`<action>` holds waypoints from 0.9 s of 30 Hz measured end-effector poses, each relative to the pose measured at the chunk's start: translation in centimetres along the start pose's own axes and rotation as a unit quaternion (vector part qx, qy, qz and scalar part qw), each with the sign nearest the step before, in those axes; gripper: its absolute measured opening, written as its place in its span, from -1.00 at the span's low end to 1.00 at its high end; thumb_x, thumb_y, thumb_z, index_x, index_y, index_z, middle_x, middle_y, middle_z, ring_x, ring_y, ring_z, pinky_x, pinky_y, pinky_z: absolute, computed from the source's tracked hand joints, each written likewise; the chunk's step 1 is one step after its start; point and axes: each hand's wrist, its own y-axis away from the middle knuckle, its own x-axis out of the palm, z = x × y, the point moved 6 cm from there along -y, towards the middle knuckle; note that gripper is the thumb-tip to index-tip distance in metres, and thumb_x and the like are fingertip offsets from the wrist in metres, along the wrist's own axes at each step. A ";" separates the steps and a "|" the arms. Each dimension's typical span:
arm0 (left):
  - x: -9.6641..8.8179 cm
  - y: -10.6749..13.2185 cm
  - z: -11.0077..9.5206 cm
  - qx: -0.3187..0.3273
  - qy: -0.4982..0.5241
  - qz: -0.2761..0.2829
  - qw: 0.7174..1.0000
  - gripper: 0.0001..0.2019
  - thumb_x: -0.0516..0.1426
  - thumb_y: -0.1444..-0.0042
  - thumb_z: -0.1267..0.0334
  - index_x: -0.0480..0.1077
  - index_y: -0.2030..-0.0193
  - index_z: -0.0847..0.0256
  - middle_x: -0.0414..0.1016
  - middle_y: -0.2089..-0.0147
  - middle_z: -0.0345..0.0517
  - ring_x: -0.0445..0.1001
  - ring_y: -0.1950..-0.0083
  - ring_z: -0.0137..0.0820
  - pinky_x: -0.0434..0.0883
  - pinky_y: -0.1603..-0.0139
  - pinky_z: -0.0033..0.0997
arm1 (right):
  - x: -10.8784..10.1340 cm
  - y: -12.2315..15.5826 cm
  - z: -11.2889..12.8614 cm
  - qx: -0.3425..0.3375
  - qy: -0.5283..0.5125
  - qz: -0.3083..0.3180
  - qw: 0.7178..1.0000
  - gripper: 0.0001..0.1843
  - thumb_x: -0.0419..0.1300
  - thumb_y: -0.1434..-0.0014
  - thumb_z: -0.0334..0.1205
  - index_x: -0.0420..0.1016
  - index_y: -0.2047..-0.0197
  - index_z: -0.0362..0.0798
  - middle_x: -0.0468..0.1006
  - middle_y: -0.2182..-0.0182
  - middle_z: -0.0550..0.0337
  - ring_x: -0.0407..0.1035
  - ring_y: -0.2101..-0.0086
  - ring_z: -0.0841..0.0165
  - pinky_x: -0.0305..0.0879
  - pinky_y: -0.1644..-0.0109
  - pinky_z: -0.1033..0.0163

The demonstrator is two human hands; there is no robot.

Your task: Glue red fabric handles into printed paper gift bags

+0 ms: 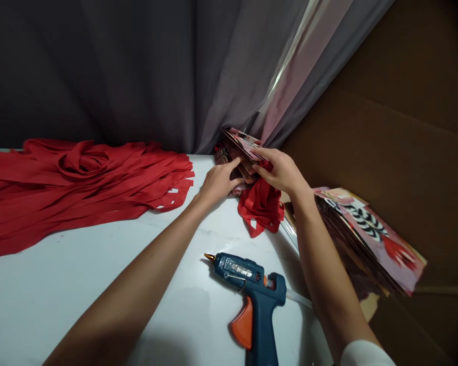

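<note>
In the right grip [281, 170], pinched between thumb and fingers, upper printed cards [241, 141] of a stack beside the curtain [156, 76]; left grip [218, 180] against the stack, its hold unclear. Just below, bunched red ribbon [261, 206]; farther out on the counter [41, 284], a blue hot-glue gun [261, 302].

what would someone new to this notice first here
Probably the mass of bright red strips spread across the left of the white table. Next, the dark blue glue gun with its orange trigger, lying front and centre. Beyond it, the left hand and right hand are at a pile of printed pieces by the grey curtain.
</note>
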 end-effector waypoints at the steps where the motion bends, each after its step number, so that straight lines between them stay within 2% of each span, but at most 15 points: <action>1: 0.1 0.0 -0.4 0.000 -0.022 0.000 1.000 -0.45 0.33 -0.35 0.17 0.49 -0.46 -0.02 0.71 -0.25 0.06 0.66 -0.26 0.04 0.53 -0.27 -0.05 | 0.1 0.0 0.1 -0.002 -0.001 0.001 1.000 -0.46 0.24 -0.36 -0.25 0.60 -0.38 0.01 0.67 -0.29 -0.03 0.57 -0.24 -0.03 0.48 -0.37 -0.16; 4: 0.0 -0.1 -0.7 0.007 -0.039 -0.007 0.999 -0.64 0.25 -0.44 0.16 0.60 -0.32 -0.02 0.70 -0.25 0.02 0.65 -0.26 -0.03 0.52 -0.27 -0.10 | 0.3 -0.2 0.4 -0.009 0.001 0.004 1.000 -0.46 0.25 -0.35 -0.27 0.61 -0.37 0.03 0.68 -0.28 0.00 0.57 -0.23 -0.03 0.48 -0.36 -0.15; 8: -0.5 -0.7 0.5 0.028 -0.002 -0.019 0.999 -0.63 0.23 -0.44 0.20 0.60 -0.34 0.02 0.63 -0.31 0.03 0.62 -0.28 -0.06 0.51 -0.33 -0.08 | 0.7 -0.3 0.8 -0.018 0.002 0.011 1.000 -0.46 0.26 -0.36 -0.28 0.60 -0.38 0.01 0.67 -0.29 -0.01 0.55 -0.25 -0.03 0.46 -0.39 -0.15; 14: -0.4 -1.3 1.8 0.079 0.056 -0.003 0.995 -0.64 0.27 -0.35 0.31 0.65 -0.24 0.09 0.65 -0.21 0.06 0.60 -0.28 -0.08 0.49 -0.43 0.00 | 1.5 -0.4 0.8 -0.022 0.003 0.011 1.000 -0.47 0.26 -0.36 -0.29 0.61 -0.36 0.04 0.68 -0.27 -0.01 0.53 -0.27 -0.05 0.46 -0.38 -0.19; 21: 0.3 -1.1 2.2 0.070 0.062 -0.010 0.996 -0.55 0.24 -0.22 0.36 0.61 -0.26 0.21 0.56 -0.26 0.10 0.58 -0.30 -0.07 0.50 -0.44 0.00 | 1.6 -0.4 0.7 -0.023 0.001 0.009 1.000 -0.47 0.24 -0.36 -0.28 0.60 -0.37 0.02 0.66 -0.30 -0.01 0.51 -0.29 -0.06 0.45 -0.38 -0.22; 25: 1.0 -0.6 2.5 0.066 0.099 0.004 0.993 -0.35 0.21 -0.13 0.44 0.48 -0.41 0.22 0.38 -0.41 0.15 0.50 -0.41 -0.10 0.48 -0.49 -0.09 | 1.4 -0.4 0.8 -0.021 -0.003 0.009 1.000 -0.46 0.24 -0.36 -0.29 0.60 -0.37 0.05 0.66 -0.30 0.02 0.52 -0.28 -0.06 0.45 -0.38 -0.24; 27: 1.1 -0.4 2.4 0.074 0.101 0.003 0.992 -0.35 0.22 -0.17 0.44 0.46 -0.43 0.17 0.33 -0.44 0.13 0.48 -0.43 -0.13 0.44 -0.53 -0.12 | 1.3 -0.3 0.8 -0.021 -0.004 0.007 1.000 -0.46 0.25 -0.35 -0.29 0.60 -0.36 0.04 0.66 -0.29 0.01 0.52 -0.27 -0.07 0.45 -0.38 -0.24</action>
